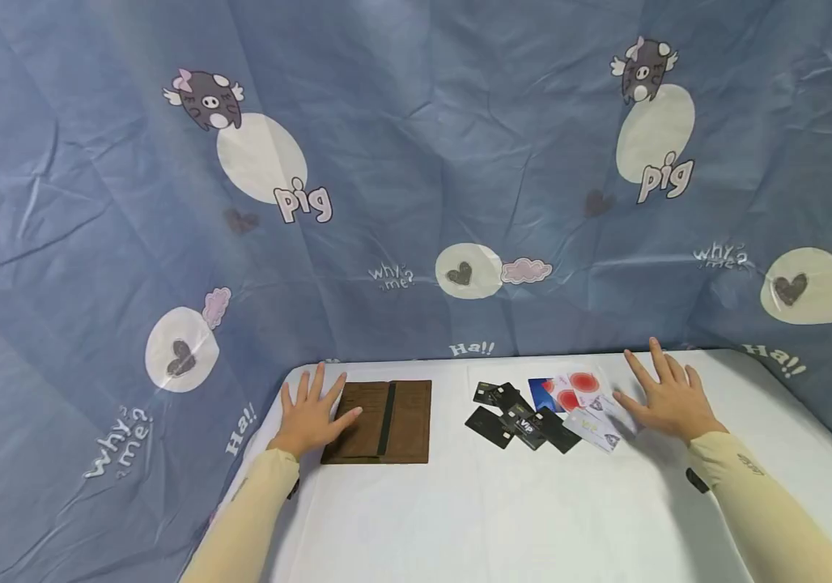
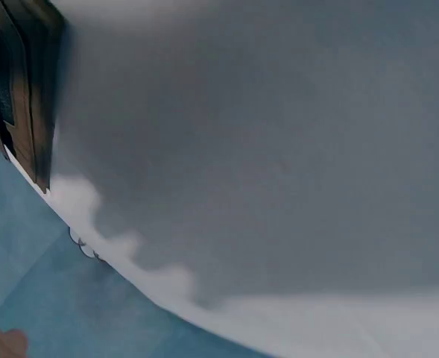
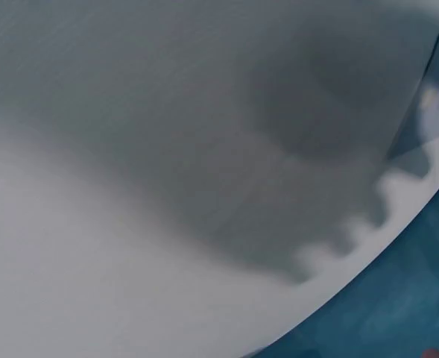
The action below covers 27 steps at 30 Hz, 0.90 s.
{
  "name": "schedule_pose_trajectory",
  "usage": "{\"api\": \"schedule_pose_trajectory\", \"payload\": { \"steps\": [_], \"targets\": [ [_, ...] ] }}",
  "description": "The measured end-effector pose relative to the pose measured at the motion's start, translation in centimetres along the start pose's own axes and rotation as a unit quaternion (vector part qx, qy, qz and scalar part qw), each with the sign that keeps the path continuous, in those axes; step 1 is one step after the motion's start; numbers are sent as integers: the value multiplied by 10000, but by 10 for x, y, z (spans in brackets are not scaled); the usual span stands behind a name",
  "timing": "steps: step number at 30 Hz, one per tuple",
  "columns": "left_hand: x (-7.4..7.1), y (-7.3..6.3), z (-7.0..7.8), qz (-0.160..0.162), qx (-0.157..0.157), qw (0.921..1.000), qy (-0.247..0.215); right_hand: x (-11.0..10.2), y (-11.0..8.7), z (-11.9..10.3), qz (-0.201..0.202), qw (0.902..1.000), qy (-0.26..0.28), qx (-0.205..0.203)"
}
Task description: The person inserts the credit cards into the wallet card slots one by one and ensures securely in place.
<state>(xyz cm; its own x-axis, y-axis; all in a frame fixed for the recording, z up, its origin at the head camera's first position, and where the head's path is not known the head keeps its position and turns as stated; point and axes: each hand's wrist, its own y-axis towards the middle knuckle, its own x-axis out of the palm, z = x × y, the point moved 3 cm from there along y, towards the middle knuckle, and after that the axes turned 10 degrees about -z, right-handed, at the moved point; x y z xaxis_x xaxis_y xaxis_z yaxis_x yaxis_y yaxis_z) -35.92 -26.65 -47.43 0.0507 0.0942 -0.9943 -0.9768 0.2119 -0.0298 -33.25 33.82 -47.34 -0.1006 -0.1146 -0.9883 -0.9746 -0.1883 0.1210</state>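
Spreading its fingers apart, the left hand (image 1: 309,421) has the open brown bifold wallet (image 1: 410,423) at its three o'clock; the right hand (image 1: 671,403), fingers likewise apart, has overlapping VIP and other cards (image 1: 526,428) at nine o'clock.

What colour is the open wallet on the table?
The wallet is brown, with a dark band down its middle. The head view shows it best.

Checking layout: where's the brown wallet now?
Head view: brown wallet lies open on the white table, left side, beside the left hand, left of the black cards.
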Motion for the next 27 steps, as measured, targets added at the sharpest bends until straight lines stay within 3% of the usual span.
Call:
{"api": "schedule_pose_trajectory", "payload": {
  "steps": [7,14,21,27],
  "targets": [
    [15,4,6,-570,109,9977,-353,8,7,-19,-8,9998,-62,-203],
    [21,5,9,-1523,465,9817,-1046,7,18,-40,-134,9996,-9,-259],
    [22,5,15,-1665,830,9727,-1388,11,27,-56,-28,9991,39,-410],
    [23,-2,21,-1726,780,9708,-1472,18,36,-74,73,9981,225,-565]
  ]
}}
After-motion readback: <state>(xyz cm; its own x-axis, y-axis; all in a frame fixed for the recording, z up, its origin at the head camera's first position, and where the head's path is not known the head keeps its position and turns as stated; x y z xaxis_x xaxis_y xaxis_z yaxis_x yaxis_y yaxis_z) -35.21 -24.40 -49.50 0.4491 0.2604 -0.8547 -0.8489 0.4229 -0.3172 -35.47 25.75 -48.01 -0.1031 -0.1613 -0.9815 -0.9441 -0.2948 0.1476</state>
